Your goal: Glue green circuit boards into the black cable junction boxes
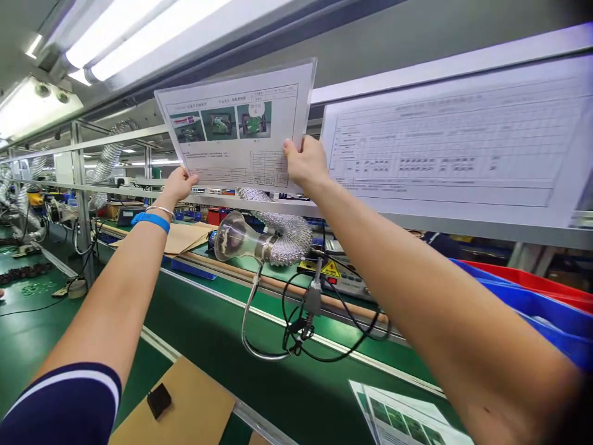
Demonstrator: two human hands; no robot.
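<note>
Both arms reach up to a laminated instruction sheet (282, 133) printed with three photos and a table. My left hand (178, 185) pinches its lower left corner between thumb and fingers. Over at the right edge, my right hand (306, 162) grips the sheet with the thumb on its front. The sheet is tilted and stands against the metal rail of the rack. Beside it on the right hangs a second laminated sheet (445, 142) with a printed table, apart from my fingers.
Below the rail, a clear funnel hood (236, 238) joins a silver flexible duct (291, 238). Black cables (301, 327) dangle over the green bench. More printed sheets (407, 417) lie at lower right, near blue bins (532, 309). A small black block (159, 400) rests on brown cardboard (194, 402).
</note>
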